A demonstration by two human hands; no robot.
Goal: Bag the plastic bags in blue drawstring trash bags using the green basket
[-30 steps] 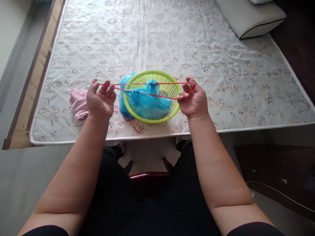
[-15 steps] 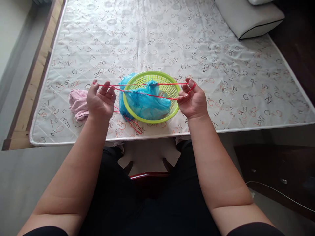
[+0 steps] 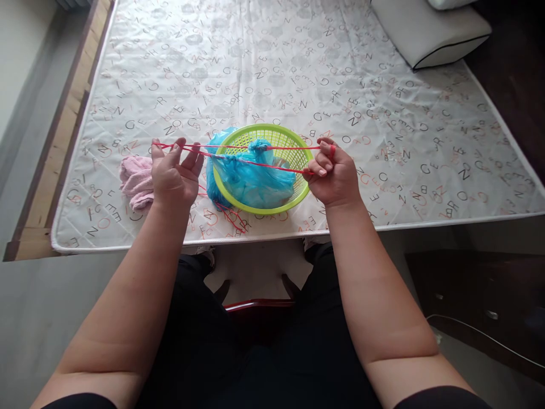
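A red drawstring (image 3: 289, 168) runs in two taut strands between my hands, through the gathered top of a blue plastic bag (image 3: 259, 184). The bag sits in a yellow-green plastic basket (image 3: 266, 211) with mesh walls. My left hand (image 3: 176, 176), palm up, has the string looped over its thumb and fingers, which are curled around it. On the other side my right hand (image 3: 334, 173) is closed on the string, with a red loop round the index finger. More blue plastic (image 3: 216, 192) lies against the basket's left side, with loose red cords (image 3: 234, 218) trailing from it.
A crumpled pink cloth (image 3: 137, 182) lies just left of my left hand. The mattress (image 3: 170, 85) has a printed letter pattern, and its front edge is close to my lap. A white cushion with dark piping (image 3: 443, 34) rests at the far right.
My left thumb and fingers have shifted along the string at the left end. My right fingers have curled tighter, with the loop drawn closer round the index finger. Bag and basket stay in place.
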